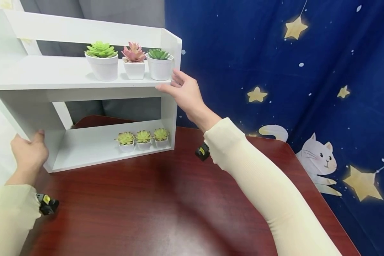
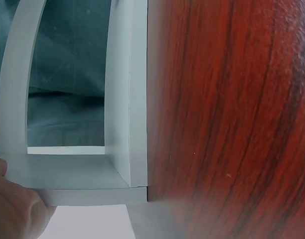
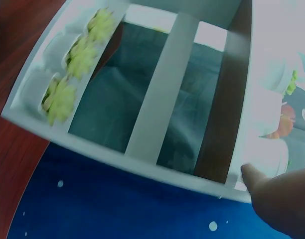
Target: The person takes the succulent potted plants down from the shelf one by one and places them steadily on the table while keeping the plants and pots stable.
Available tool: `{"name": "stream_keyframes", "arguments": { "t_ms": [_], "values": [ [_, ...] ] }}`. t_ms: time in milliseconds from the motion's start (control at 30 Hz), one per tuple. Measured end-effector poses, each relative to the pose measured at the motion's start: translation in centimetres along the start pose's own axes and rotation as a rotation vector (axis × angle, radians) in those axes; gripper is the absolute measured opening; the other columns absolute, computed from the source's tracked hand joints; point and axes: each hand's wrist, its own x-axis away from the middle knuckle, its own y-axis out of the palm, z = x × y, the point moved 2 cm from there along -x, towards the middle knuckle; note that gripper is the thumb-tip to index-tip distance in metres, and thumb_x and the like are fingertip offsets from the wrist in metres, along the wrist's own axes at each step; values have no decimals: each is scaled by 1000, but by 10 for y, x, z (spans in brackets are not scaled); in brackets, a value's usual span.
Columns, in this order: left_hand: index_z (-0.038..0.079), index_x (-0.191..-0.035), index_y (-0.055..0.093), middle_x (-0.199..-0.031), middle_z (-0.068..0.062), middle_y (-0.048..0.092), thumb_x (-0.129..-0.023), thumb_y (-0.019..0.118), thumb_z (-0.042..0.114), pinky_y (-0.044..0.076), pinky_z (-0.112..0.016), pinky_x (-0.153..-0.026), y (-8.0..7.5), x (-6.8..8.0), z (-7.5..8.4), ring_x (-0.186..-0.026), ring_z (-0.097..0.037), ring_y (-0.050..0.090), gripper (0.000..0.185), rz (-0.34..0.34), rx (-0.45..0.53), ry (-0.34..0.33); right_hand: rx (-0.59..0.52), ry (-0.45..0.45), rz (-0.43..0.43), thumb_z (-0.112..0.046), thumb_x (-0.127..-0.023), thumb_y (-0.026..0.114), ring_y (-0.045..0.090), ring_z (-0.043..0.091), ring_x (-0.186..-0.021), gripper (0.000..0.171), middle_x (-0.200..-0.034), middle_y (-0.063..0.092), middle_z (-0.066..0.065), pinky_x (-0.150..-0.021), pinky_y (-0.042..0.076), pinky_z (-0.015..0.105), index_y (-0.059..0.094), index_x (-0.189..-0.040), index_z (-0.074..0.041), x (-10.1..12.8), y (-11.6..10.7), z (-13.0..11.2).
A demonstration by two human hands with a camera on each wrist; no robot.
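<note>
A white two-tier desktop shelf (image 1: 25, 86) stands on the table, in part in both wrist views. My left hand (image 1: 30, 151) grips its left side panel low down, thumb on the inner face. At the upper right corner, my right hand (image 1: 188, 94) holds the shelf, thumb along the upper board's front edge and fingers by the side panel. Beside those fingers is a white pot with a dark green succulent (image 1: 160, 67). Left of it are a pink succulent (image 1: 134, 65) and a larger bright green succulent (image 1: 102, 65). Three small yellow-green succulents (image 1: 144, 139) line the lower board's right end.
The shelf stands at the back left of a reddish-brown wooden table (image 1: 179, 199). A dark blue curtain (image 1: 236, 64) with stars and a cat hangs behind and to the right. Grey fabric (image 1: 124, 14) shows behind the shelf.
</note>
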Motion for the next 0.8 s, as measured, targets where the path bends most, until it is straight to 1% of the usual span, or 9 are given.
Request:
{"name": "stream_keyframes", "arguments": {
  "t_ms": [100,233,333,500,533,633,800],
  "values": [
    [17,-154,42,-156,-1,46,-101,45,27,32,-22,-120,0,-1,-1,-135,-1,44,54,-6,15,-14,2,62,39,-28,-88,78,44,11,-146,84,-161,43,0,-118,40,29,35,-158,-15,-5,7,-7],
    [18,-153,43,-156,-1,47,-101,45,27,32,-21,-119,0,0,-2,-135,-1,45,53,1,26,-12,9,124,82,-29,-89,76,39,10,-148,82,-162,41,-1,-121,37,30,34,-158,-17,-12,17,-16],
    [17,-152,44,-153,-1,50,-101,45,27,33,-20,-117,-1,2,-2,-132,-1,46,53,15,26,-5,30,137,91,-29,-90,75,41,10,-146,78,-161,41,-1,-120,37,30,36,-157,-17,-15,24,-21],
    [13,-152,45,-145,3,53,-101,45,27,34,-18,-115,-1,5,0,-130,-2,47,53,15,48,-16,101,147,104,-32,-92,71,50,11,-134,68,-152,50,-2,-115,43,31,42,-152,-18,-19,33,-26],
    [13,-152,44,-146,4,53,-101,45,27,33,-18,-115,-1,5,0,-131,-2,46,53,7,56,-21,111,151,109,-32,-93,71,50,12,-132,67,-150,51,-3,-114,44,31,42,-152,-18,-20,34,-27],
    [14,-152,44,-147,2,52,-101,45,27,33,-19,-116,0,5,2,-131,-2,46,53,4,68,-24,110,177,126,-33,-93,71,48,11,-135,71,-151,49,-5,-115,42,30,37,-155,-20,-23,38,-31],
    [16,-152,44,-149,1,52,-102,45,27,34,-19,-116,2,1,4,-131,-2,47,52,0,71,-30,92,253,158,-35,-93,70,41,11,-143,82,-161,37,-7,-120,37,29,24,-161,-23,-27,45,-36]
  ]
}}
